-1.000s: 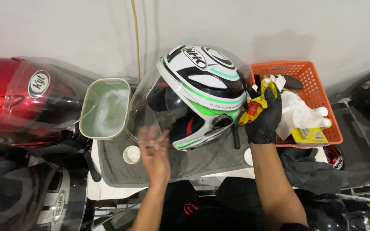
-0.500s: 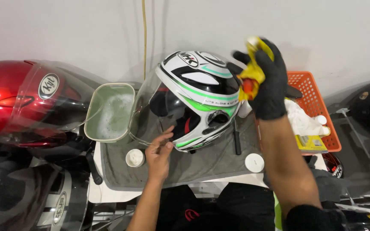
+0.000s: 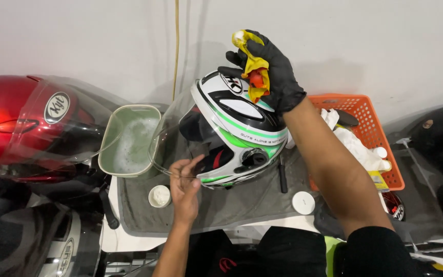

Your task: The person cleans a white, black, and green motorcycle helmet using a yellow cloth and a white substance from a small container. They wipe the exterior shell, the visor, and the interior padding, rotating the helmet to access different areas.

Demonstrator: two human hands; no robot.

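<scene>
Oval white logo sticker point(image 3: 57, 107) on red helmet point(image 3: 6, 118) visor; yellow-labelled package point(image 3: 379, 179), perhaps bottle, in orange basket point(image 3: 380, 123).
</scene>
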